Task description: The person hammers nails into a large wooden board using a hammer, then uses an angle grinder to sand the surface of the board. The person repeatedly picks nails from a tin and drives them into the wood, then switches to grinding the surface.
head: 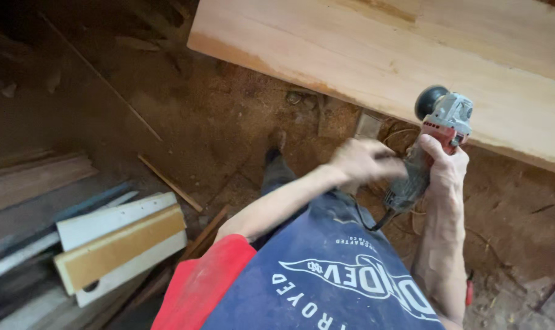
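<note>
The person's navy-and-red shirt filled the bottom of the view. Just above it, the angle grinder stood gripped in the right hand, fingers closed round its body, head pointing to twelve o'clock at the edge of the pale wooden plank. The left hand, blurred, lay at nine o'clock of the grinder; its grip could not be told. Board offcuts lay at eight o'clock on the sawdust floor.
</note>
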